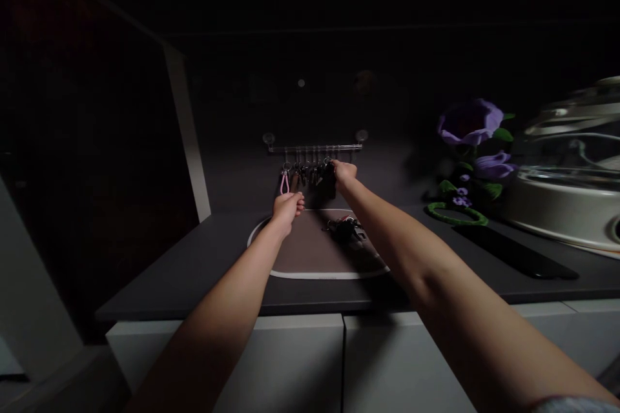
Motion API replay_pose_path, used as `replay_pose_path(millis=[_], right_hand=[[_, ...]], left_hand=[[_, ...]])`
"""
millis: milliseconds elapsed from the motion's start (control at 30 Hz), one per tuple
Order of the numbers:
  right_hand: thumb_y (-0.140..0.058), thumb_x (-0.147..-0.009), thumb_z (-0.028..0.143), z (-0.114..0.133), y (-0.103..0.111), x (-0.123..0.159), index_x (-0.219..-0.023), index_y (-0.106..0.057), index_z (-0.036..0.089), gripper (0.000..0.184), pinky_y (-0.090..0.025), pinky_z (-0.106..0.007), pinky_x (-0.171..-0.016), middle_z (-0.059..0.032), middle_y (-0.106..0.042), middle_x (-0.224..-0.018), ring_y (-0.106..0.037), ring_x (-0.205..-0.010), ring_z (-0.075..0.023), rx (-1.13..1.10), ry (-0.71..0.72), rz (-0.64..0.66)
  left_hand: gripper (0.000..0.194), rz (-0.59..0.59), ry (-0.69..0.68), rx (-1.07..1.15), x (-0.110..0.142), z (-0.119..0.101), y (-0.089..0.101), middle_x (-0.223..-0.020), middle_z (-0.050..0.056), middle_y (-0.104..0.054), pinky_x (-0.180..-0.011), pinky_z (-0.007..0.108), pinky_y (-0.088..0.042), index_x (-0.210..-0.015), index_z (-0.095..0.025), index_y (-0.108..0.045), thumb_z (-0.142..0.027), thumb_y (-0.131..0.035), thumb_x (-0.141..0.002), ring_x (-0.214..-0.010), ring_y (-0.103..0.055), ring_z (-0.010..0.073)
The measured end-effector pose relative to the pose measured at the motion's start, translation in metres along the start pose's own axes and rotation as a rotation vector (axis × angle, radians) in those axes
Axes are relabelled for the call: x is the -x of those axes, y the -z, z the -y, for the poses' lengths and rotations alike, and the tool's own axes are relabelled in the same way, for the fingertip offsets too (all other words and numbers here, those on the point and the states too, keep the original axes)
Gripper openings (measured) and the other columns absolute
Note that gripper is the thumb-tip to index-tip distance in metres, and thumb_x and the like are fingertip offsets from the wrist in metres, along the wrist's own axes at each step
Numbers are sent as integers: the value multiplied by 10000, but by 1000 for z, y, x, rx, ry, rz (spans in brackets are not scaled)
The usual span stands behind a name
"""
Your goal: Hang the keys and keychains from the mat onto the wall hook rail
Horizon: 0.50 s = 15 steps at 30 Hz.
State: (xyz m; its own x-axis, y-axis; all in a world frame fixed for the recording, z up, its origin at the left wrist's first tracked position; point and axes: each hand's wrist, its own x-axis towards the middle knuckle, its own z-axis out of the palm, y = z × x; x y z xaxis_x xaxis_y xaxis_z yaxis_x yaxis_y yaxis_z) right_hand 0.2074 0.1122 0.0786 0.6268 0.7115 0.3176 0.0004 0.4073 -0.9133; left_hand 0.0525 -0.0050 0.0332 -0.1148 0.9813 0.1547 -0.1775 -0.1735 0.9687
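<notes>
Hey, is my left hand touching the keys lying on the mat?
Apart. The head view shows it: a bare strip of mat lies between your left hand and those keys.

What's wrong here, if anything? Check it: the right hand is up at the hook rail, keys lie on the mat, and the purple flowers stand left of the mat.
One slip: the head view shows the purple flowers right of the mat. The right hand is at the hook rail, and keys lie on the mat.
</notes>
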Motion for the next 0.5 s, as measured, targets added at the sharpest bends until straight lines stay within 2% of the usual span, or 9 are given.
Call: replay_pose_path(millis=[200,500], right_hand=[[-663,-581,287,-5,5,8,-690,-643,115,205,-419,-221,-512,19,-553,-491,-502,-511,-102,-70,-41,67],[-678,-595,307,-11,13,10,-660,-608,131,200,-424,-214,-489,34,-523,-458,-479,-468,-85,-140,11,193]], left_hand=[[146,14,-12,8,1,1,1,-538,-19,-527,-458,167,-333,-616,-129,-552,-244,-614,-684,-449,-467,41],[159,45,-22,-15,-1,5,0,-545,-8,-538,-450,167,-338,-618,-128,-558,-258,-632,-671,-454,-471,44]])
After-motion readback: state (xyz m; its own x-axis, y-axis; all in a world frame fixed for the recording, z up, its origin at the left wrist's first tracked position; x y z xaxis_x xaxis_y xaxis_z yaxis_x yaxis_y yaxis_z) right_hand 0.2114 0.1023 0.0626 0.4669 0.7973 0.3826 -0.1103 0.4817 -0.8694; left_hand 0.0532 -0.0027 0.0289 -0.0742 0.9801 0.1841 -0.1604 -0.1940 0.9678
